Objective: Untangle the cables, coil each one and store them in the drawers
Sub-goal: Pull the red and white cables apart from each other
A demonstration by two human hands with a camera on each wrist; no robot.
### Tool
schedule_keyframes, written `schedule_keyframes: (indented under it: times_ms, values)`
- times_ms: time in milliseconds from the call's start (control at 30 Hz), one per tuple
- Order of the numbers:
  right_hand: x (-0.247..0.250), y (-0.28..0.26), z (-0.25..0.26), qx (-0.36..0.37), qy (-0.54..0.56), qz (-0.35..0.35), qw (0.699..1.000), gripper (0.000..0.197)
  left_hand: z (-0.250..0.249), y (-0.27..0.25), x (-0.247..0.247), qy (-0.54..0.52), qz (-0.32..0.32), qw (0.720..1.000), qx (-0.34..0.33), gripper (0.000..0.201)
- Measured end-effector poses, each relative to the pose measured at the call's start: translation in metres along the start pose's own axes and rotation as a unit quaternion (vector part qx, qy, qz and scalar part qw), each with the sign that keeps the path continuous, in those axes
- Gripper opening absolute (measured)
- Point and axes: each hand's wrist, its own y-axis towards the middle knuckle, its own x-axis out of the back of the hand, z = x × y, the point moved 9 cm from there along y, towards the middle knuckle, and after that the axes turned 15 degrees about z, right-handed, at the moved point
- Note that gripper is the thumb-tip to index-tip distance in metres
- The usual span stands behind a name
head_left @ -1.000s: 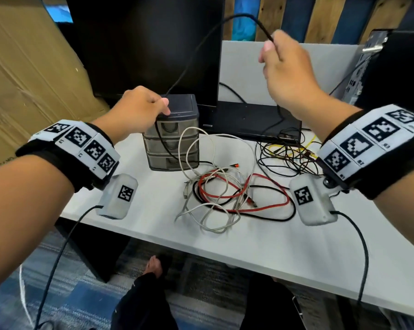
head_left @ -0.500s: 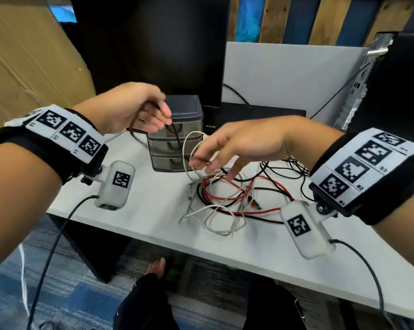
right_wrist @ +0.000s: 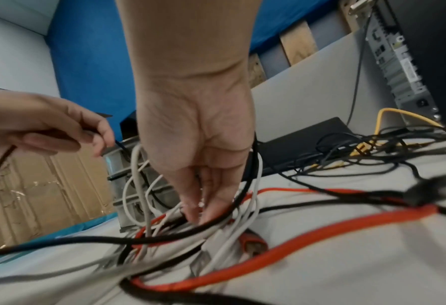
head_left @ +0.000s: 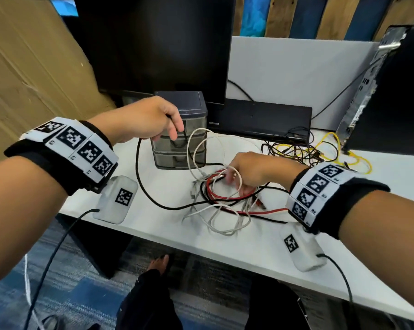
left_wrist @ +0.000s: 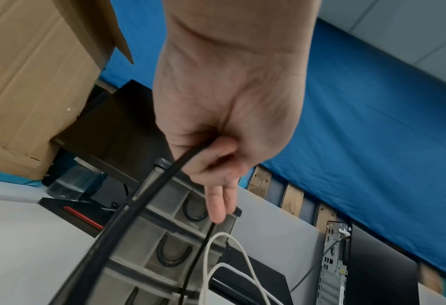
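With left hand (head_left: 145,120) fingers (left_wrist: 218,203) pinching the black cable (head_left: 139,177) raised beside the drawers (head_left: 179,139), right hand (head_left: 251,171) fingers (right_wrist: 203,198) dig loosely into the tangle (head_left: 225,201) on the desk (head_left: 260,246), grip unclear. Risk: pulling cinches white and red loops, or drags the drawers.

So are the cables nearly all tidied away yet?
Not nearly. Nothing looks coiled, and all three drawers are closed. In hand: the left hand grips a black cable whose far end still runs into the pile, while the right hand reaches into the tangle of white cables and a red cable. A yellow cable bunch behind lies untouched.
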Motion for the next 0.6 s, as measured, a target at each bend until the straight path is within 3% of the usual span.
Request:
schedule_keyframes:
  times_ms: [133,300,433,600]
  values:
    - [-0.004,0.013,0.006,0.015,-0.1,-0.027,0.994,0.041,-0.001,0.002,-0.004,0.011,-0.012,1.0,0.0,0.032]
    - [0.004,0.011,0.003,0.029,-0.066,-0.085,0.994,0.035,0.0,0.005,-0.023,0.038,0.015,0.999,0.011,0.031]
    - [0.002,0.011,0.0,0.028,-0.068,-0.074,0.995,0.044,-0.001,0.008,-0.036,0.037,0.048,0.998,0.015,0.035]
    - [-0.005,0.013,-0.003,0.012,-0.087,-0.045,0.995,0.038,-0.007,0.011,-0.041,0.047,0.055,0.997,0.015,0.035]
